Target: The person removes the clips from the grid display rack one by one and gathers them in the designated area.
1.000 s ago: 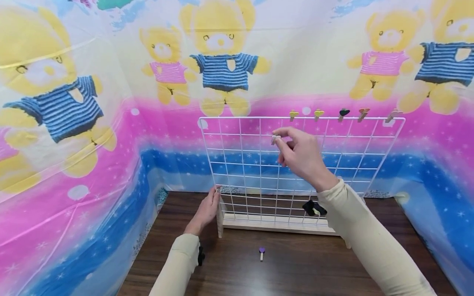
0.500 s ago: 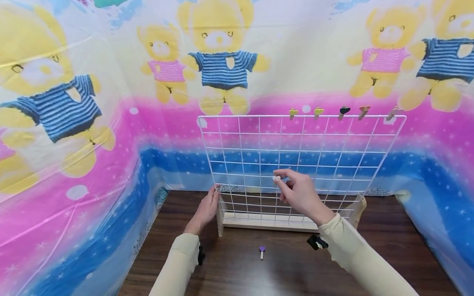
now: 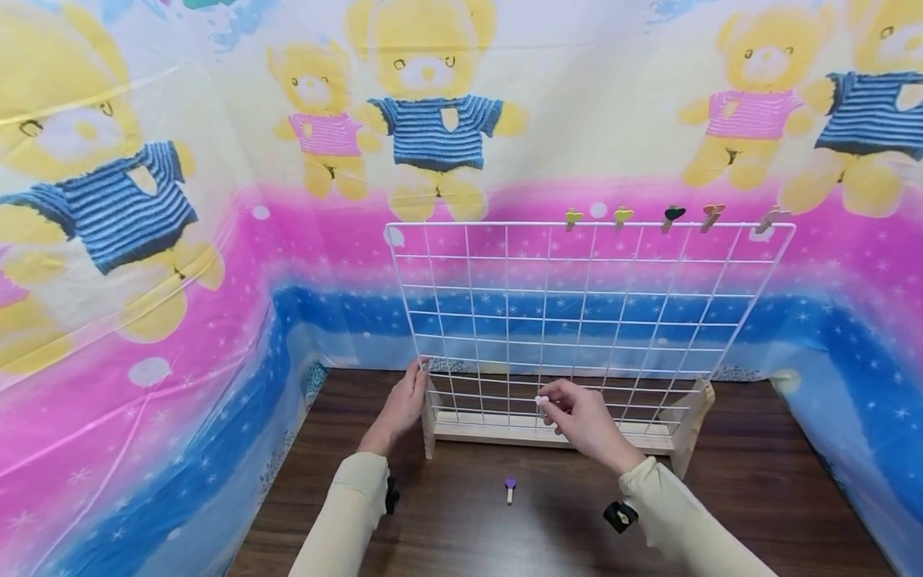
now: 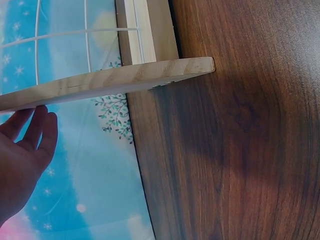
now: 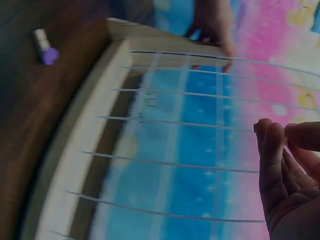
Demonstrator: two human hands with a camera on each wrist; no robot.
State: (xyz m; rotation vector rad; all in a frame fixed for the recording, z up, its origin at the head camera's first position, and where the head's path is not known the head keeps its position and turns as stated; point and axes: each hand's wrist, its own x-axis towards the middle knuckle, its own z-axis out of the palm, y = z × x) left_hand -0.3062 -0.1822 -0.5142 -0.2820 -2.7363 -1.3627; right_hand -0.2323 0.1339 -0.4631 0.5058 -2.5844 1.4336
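Note:
My right hand pinches a small clip with a whitish heart between thumb and fingertips, in front of the lower middle of the white wire grid. In the right wrist view the fingers mostly hide that clip. My left hand holds the left side of the stand, at the wooden side piece; its fingertips touch the outer face in the left wrist view. On the table in front lies a wooden clothespin with a purple heart.
Several heart clothespins sit along the grid's top wire, among them a yellow one, a dark one and a pale pink one. The stand's wooden base rests on the dark table. A bear-print curtain hangs behind.
My right hand has come down with the whitish clip, from near the grid's upper part to its lower part. The left hand and the purple clothespin stay put.

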